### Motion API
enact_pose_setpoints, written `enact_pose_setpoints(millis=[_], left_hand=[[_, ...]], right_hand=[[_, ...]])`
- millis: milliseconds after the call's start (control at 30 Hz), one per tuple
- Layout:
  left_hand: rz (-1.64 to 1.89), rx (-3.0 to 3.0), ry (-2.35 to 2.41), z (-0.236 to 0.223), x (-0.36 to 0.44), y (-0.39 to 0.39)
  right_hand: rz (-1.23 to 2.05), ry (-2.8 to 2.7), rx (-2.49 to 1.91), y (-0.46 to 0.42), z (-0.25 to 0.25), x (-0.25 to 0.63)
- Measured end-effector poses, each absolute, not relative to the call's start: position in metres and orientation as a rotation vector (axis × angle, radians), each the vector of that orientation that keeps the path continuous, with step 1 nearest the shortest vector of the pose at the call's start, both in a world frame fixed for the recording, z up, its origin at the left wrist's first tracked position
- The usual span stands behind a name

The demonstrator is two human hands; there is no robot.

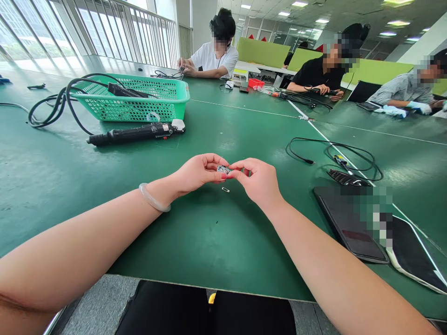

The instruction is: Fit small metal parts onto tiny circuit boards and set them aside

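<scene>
Between my two hands is a small circuit board, grey and speckled with tiny parts, held above the green table. My left hand pinches its left side between thumb and fingers. At its right edge, the thumb and forefinger of my right hand close on it too. Just below them on the table lies a small pale rectangular piece with a dark slot. A tiny dark bit rests nearer the table's front edge. The board's finer details are too small to make out.
A green mesh basket with black cables stands at the left, a black electric screwdriver before it. To the right are a coiled black cable, a dark phone and a white-edged device. Several people sit across the table.
</scene>
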State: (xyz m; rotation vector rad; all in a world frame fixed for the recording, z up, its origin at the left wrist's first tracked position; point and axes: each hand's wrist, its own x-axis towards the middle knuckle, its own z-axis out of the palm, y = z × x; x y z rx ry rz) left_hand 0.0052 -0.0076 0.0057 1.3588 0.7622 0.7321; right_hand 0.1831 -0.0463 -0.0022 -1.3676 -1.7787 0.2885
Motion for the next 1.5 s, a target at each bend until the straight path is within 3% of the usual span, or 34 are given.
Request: enact_pose_setpoints(millis=[367,733,1500], left_hand=[[0.825,1.605,1.16,-0.009,0.0,0.007],[0.732,1.759,1.15,-0.009,0.001,0.007],[0.695,1.86,1.126,-0.009,0.002,0.004]], right_hand=[[0.526,-2.176,-1.705,-0.048,-0.001,0.187],[0.27,-2.343,-1.586,-0.043,-0.005,0.192],[0.316,-2.308,-1.725,-0.05,0.004,0.191]])
